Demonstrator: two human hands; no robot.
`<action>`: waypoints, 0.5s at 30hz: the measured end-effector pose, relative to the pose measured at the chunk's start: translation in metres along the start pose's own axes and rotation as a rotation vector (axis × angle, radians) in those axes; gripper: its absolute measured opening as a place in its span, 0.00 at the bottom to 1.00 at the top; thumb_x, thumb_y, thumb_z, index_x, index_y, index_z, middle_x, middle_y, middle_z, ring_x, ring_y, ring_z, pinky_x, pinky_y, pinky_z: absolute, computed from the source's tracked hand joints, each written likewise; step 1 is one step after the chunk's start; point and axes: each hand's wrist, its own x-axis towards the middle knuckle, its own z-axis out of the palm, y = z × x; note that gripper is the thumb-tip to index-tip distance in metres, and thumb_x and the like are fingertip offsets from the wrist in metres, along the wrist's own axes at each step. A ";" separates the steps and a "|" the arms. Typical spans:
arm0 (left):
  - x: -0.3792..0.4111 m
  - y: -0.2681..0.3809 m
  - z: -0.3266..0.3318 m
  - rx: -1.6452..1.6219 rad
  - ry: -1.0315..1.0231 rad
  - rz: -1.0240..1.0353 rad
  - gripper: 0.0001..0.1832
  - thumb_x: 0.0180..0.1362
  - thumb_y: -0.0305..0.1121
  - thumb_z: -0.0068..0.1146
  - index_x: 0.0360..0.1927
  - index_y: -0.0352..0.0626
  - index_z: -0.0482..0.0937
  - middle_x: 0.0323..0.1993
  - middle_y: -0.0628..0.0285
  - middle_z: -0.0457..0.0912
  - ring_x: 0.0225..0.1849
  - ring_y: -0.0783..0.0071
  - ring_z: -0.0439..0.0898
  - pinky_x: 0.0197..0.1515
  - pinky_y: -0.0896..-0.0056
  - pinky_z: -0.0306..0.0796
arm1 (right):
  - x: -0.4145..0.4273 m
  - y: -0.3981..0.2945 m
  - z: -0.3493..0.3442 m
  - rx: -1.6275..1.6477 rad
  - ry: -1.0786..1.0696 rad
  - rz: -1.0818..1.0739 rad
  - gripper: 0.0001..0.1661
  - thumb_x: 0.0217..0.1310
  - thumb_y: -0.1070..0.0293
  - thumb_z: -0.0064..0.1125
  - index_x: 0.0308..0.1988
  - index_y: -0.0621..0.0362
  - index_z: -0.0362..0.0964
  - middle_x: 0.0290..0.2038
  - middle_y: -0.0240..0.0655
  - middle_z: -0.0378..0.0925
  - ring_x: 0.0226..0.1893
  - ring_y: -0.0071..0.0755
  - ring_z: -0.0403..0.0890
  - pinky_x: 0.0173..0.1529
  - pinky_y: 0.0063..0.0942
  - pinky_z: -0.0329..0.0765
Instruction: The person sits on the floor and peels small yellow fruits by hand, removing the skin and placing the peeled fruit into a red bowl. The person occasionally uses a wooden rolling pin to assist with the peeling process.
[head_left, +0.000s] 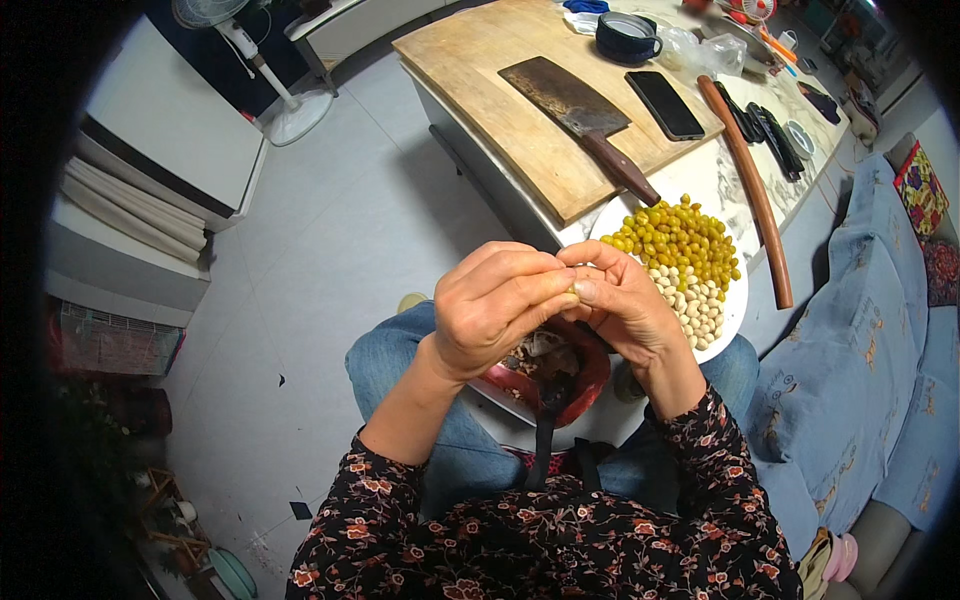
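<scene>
My left hand (499, 304) and my right hand (626, 307) meet at the fingertips above my lap. Pinched between them is a small yellow-green fruit (571, 289), mostly hidden by the fingers. Right of my right hand, a white plate (733, 330) holds many yellow-green fruits (686, 232) in its upper part and pale cream nuts or seeds (697, 311) in its lower part. Below my hands, between my knees, is a red-rimmed container (596, 375) with brown and pale scraps in it, partly hidden by my hands.
On the marble-topped table lies a wooden board (465, 67) bearing a cleaver (570, 97) and a black phone (664, 105). Beside it are a wooden rod (750, 180), a dark mug (626, 37) and remote controls (776, 142). A covered sofa (832, 375) is at the right, a fan (255, 60) at the upper left.
</scene>
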 end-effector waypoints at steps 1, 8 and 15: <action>0.000 0.002 0.000 -0.004 0.003 -0.010 0.10 0.41 0.25 0.64 0.30 0.38 0.80 0.30 0.60 0.79 0.32 0.66 0.78 0.33 0.72 0.73 | 0.000 0.000 0.000 -0.005 -0.003 -0.002 0.18 0.52 0.76 0.59 0.44 0.63 0.68 0.37 0.36 0.76 0.34 0.23 0.79 0.38 0.17 0.77; 0.003 -0.001 0.007 0.026 0.001 -0.020 0.11 0.40 0.24 0.63 0.31 0.38 0.80 0.31 0.61 0.78 0.32 0.67 0.78 0.33 0.73 0.73 | 0.000 -0.002 0.001 0.066 0.080 -0.025 0.17 0.52 0.75 0.59 0.44 0.62 0.69 0.35 0.36 0.77 0.34 0.24 0.79 0.38 0.17 0.77; 0.000 0.002 -0.001 -0.079 -0.037 -0.161 0.12 0.40 0.22 0.62 0.32 0.40 0.81 0.29 0.62 0.76 0.30 0.68 0.75 0.33 0.74 0.71 | -0.001 -0.002 0.001 -0.097 0.023 -0.076 0.13 0.53 0.74 0.59 0.41 0.63 0.71 0.34 0.37 0.78 0.33 0.25 0.80 0.36 0.18 0.78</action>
